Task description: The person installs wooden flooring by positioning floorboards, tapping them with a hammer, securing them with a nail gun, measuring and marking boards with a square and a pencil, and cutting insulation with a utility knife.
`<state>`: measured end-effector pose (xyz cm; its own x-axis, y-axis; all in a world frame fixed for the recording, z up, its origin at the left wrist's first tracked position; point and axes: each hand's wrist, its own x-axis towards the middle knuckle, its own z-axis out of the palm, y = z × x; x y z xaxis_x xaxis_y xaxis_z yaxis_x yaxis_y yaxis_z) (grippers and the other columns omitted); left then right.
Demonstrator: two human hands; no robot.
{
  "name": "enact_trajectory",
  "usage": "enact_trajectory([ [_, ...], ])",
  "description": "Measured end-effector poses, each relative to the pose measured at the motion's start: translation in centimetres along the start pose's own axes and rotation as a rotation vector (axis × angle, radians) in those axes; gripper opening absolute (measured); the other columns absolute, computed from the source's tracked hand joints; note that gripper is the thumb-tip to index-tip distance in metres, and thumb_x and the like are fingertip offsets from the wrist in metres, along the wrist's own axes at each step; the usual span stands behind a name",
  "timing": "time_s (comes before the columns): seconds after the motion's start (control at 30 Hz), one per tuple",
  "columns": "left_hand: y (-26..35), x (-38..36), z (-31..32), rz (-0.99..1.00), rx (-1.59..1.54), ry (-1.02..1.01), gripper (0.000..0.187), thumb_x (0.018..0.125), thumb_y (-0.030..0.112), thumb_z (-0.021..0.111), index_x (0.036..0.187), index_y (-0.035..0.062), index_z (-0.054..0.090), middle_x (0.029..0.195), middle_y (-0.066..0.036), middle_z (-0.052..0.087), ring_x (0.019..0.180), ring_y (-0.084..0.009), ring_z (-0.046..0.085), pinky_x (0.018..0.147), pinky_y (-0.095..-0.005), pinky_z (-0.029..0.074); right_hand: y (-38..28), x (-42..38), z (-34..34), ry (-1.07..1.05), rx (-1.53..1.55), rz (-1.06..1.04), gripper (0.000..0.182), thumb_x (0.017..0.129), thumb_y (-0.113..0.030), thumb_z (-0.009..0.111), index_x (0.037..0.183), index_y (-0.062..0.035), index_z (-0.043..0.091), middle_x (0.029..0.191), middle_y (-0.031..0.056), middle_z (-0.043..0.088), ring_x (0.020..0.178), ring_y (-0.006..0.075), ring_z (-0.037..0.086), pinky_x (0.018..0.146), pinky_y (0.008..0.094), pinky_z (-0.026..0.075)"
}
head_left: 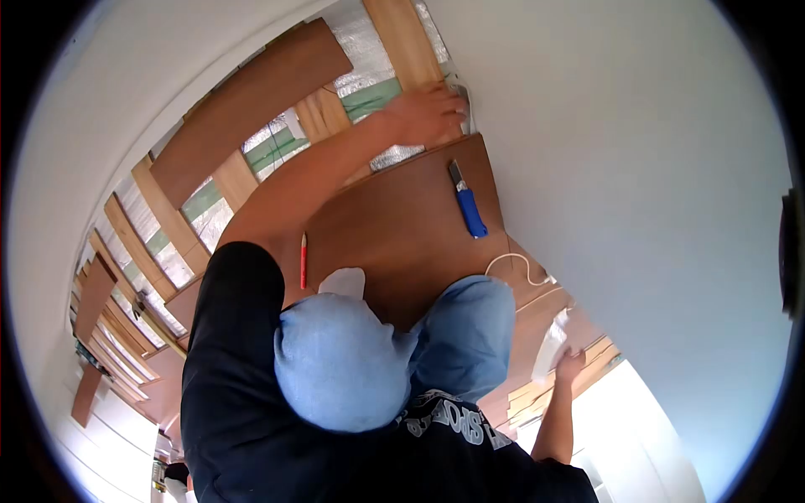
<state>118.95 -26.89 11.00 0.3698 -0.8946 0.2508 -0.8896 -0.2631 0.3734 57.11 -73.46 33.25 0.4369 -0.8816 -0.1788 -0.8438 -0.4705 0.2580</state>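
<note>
My left hand [428, 114] reaches across to the wall, above a wooden batten and the far edge of a brown floorboard [377, 226]. Its fingers are stretched out and slightly blurred, and nothing shows in them. Down at the right, my right hand [571, 365] is closed at the edge of a white strip [550, 345], blurred by motion. A blue utility knife [470, 210] lies on the floorboard with its blade end toward the wall side. Farther left lies a red pencil [303, 261]. My knees [344, 360] rest on the boards.
Wooden battens [235, 180] cross silver foil and green strips beyond the laid boards. A loose brown board [251, 105] lies over them. A white cable [524, 261] runs to the wall [637, 184]. Wood pieces [532, 398] lie behind at the right.
</note>
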Motion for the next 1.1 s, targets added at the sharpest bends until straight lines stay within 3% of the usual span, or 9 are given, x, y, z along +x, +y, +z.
enact_trajectory([
  [0.1, -1.5, 0.8, 0.3, -0.08, 0.152, -0.087, 0.043, 0.104, 0.036, 0.054, 0.139, 0.0132, 0.064, 0.147, -0.005, 0.054, 0.145, -0.0205, 0.043, 0.123, -0.0427, 0.028, -15.1, -5.1, -2.1, -0.099, 0.187, -0.35, 0.051, 0.1, -0.02, 0.064, 0.142, 0.0054, 0.051, 0.141, 0.0293, 0.056, 0.132, 0.0415, 0.054, 0.113, 0.0461, 0.042],
  [0.2, -0.7, 1.6, -0.7, -0.161, 0.136, -0.157, 0.047, 0.105, 0.041, 0.051, 0.142, 0.0142, 0.062, 0.148, -0.004, 0.054, 0.145, -0.0209, 0.042, 0.124, -0.0446, 0.024, -24.2, -11.0, -3.0, -0.42, 0.36, -0.29, 0.06, 0.101, -0.026, 0.064, 0.148, 0.0038, 0.044, 0.145, 0.0314, 0.052, 0.137, 0.0436, 0.05, 0.115, 0.0475, 0.04],
  [0.27, -0.3, 1.5, -0.5, -0.207, 0.115, -0.169, 0.048, 0.104, 0.042, 0.051, 0.143, 0.0145, 0.061, 0.148, -0.004, 0.053, 0.146, -0.0212, 0.041, 0.124, -0.0453, 0.023, -27.8, -14.3, -2.3, -0.336, 0.285, -0.392, 0.065, 0.1, -0.029, 0.064, 0.15, 0.0046, 0.041, 0.15, 0.0329, 0.046, 0.139, 0.0474, 0.046, 0.118, 0.0496, 0.037],
  [0.47, 0.6, 1.0, -0.7, -0.213, 0.368, -0.132, 0.052, 0.105, 0.044, 0.049, 0.149, 0.017, 0.056, 0.155, -0.005, 0.049, 0.151, -0.0214, 0.036, 0.128, -0.0476, 0.019, -30.3, -13.6, -2.3, -0.316, 0.206, -0.429, 0.076, 0.095, -0.033, 0.067, 0.153, 0.004, 0.035, 0.153, 0.0335, 0.04, 0.139, 0.0514, 0.042, 0.118, 0.052, 0.036],
  [0.53, 1.6, 0.8, 0.1, -0.026, 0.311, -0.062, 0.054, 0.105, 0.046, 0.05, 0.152, 0.0203, 0.052, 0.159, -0.004, 0.047, 0.153, -0.0211, 0.034, 0.128, -0.0494, 0.019, -30.6, -13.6, -2.4, -0.31, 0.178, -0.425, 0.075, 0.096, -0.032, 0.067, 0.153, 0.0034, 0.035, 0.151, 0.0328, 0.041, 0.138, 0.0504, 0.044, 0.117, 0.0509, 0.038],
  [0.83, 0.9, -0.3, 1.1, -0.274, 0.207, -0.121, 0.06, 0.104, 0.046, 0.055, 0.158, 0.0236, 0.044, 0.165, -0.005, 0.039, 0.156, -0.0206, 0.03, 0.127, -0.0521, 0.022, -30.1, -12.8, -1.7, -0.345, 0.234, -0.507, 0.072, 0.096, -0.031, 0.065, 0.152, 0.0042, 0.037, 0.15, 0.0346, 0.042, 0.136, 0.0512, 0.046, 0.116, 0.0511, 0.038],
  [0.97, 4.0, -0.8, -2.7, -0.352, 0.265, -0.154, 0.061, 0.099, 0.043, 0.061, 0.152, 0.0156, 0.051, 0.164, -0.008, 0.041, 0.154, -0.027, 0.034, 0.126, -0.0516, 0.024, -29.4, -13.2, -1.7, -0.347, 0.237, -0.484, 0.075, 0.096, -0.034, 0.065, 0.153, 0.005, 0.035, 0.15, 0.0363, 0.041, 0.137, 0.0527, 0.043, 0.117, 0.0532, 0.036],
  [1.03, 4.9, -3.6, -4.7, -0.341, 0.26, 0.035, 0.049, 0.096, 0.036, 0.065, 0.14, 0.0133, 0.063, 0.16, -0.01, 0.046, 0.147, -0.0294, 0.041, 0.121, -0.052, 0.032, -29.6, -13.1, -2.0, -0.363, 0.261, -0.471, 0.075, 0.096, -0.033, 0.064, 0.153, 0.0057, 0.035, 0.151, 0.0367, 0.041, 0.138, 0.053, 0.043, 0.117, 0.0533, 0.036],
  [1.1, 5.6, -7.9, -7.7, -0.626, -0.076, 0.008, 0.037, 0.092, 0.028, 0.069, 0.126, 0.012, 0.073, 0.149, -0.012, 0.055, 0.137, -0.0306, 0.05, 0.114, -0.0521, 0.041, -28.8, -13.2, -2.0, -0.345, 0.249, -0.481, 0.074, 0.097, -0.032, 0.064, 0.153, 0.0074, 0.035, 0.151, 0.038, 0.04, 0.139, 0.0535, 0.042, 0.117, 0.0533, 0.037],
])
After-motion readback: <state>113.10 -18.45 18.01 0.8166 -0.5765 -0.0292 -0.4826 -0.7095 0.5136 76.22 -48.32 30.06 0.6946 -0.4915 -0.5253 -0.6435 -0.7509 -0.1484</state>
